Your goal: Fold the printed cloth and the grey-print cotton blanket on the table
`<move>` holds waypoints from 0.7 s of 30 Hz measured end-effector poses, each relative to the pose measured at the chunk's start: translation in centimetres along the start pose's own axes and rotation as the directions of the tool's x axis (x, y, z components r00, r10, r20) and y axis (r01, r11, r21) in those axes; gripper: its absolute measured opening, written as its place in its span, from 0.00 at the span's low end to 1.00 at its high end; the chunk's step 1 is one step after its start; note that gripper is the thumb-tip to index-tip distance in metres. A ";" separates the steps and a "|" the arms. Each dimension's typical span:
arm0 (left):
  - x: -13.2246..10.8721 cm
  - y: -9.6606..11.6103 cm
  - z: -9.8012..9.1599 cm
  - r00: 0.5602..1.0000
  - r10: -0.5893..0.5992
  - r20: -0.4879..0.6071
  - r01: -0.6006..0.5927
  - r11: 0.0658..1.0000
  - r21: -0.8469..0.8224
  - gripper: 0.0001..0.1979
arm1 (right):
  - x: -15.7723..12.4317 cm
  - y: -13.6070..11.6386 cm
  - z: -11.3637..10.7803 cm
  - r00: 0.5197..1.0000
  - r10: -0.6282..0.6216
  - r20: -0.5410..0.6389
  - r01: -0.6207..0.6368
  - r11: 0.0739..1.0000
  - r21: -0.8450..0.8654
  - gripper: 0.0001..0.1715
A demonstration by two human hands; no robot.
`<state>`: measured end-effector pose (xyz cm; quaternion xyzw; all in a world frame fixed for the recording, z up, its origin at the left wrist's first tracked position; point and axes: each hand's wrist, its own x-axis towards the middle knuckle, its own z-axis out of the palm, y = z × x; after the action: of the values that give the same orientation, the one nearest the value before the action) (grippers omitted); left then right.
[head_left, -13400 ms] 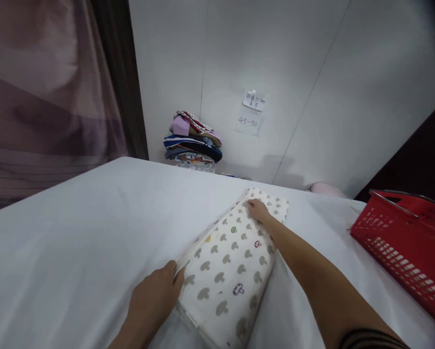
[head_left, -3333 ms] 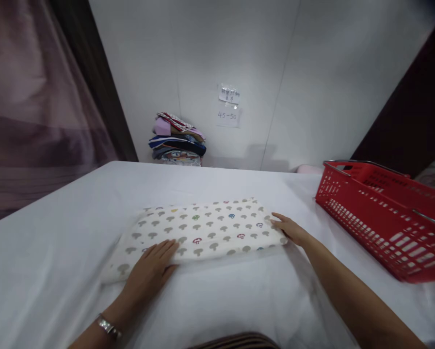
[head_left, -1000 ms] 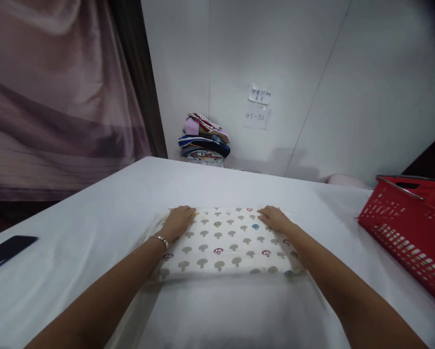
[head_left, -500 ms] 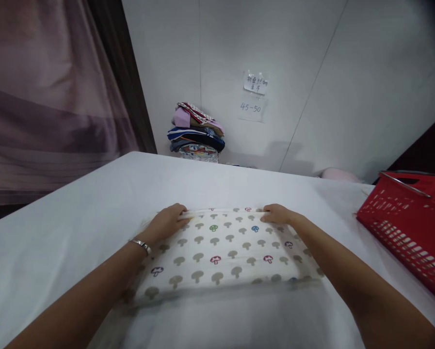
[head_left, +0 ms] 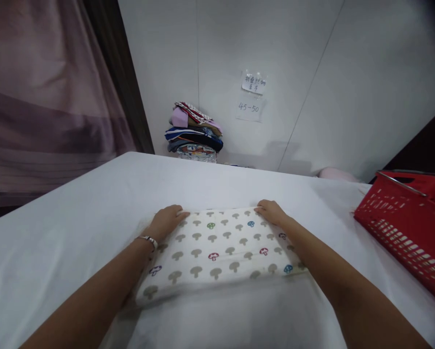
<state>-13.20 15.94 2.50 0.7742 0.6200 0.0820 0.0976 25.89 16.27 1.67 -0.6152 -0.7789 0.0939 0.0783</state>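
Observation:
A white cloth (head_left: 220, 247) printed with grey and coloured mushrooms lies in a folded rectangle on the white table in front of me. My left hand (head_left: 167, 220) pinches its far left corner, thumb along the far edge. At the far right corner, my right hand (head_left: 270, 212) grips the same edge between thumb and fingers. Both hands are closed on the cloth, which stretches fairly flat between them. Its near edge is slightly blurred, and my forearms cover parts of both sides. A bracelet (head_left: 150, 241) circles my left wrist.
A red plastic basket (head_left: 413, 228) with a metal handle stands on the right of the white table (head_left: 111, 194). Behind the far edge, a stack of folded fabrics (head_left: 195, 133) rests against the wall below paper signs (head_left: 251, 97). A pinkish curtain (head_left: 50, 97) hangs at left.
My right hand has shifted slightly left along the far edge. That edge has turned so its narrow folded strip no longer shows. A blue mushroom near the front right now shows fully.

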 end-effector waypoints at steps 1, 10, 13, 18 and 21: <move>0.0 0.0 0.1 1.000 -0.004 0.003 0.004 1.000 -0.006 0.19 | 0.0 0.0 0.1 1.000 -0.003 -0.005 0.003 1.000 -0.006 0.17; 0.4 -0.2 0.2 0.999 -0.010 0.043 0.011 0.999 -0.031 0.17 | 0.3 0.5 0.9 0.999 -0.046 -0.022 0.045 0.997 -0.064 0.16; 0.3 -0.4 0.2 0.999 -0.030 0.038 0.033 0.996 -0.085 0.18 | 0.1 0.8 0.7 0.997 -0.070 -0.020 0.068 0.994 -0.083 0.17; -0.4 -0.9 -0.2 1.000 -0.002 0.001 0.002 0.994 -0.108 0.20 | -0.5 2.2 0.6 0.996 -0.041 -0.082 0.033 0.994 -0.105 0.22; -0.4 -1.3 0.3 0.999 0.018 -0.032 -0.019 0.999 -0.029 0.22 | -0.7 3.1 1.5 0.991 0.020 -0.134 -0.036 0.992 -0.119 0.24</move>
<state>-14.46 15.80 1.83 0.7770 0.6129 0.1045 0.0984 28.60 16.23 -0.49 -0.6344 -0.7676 0.0066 0.0910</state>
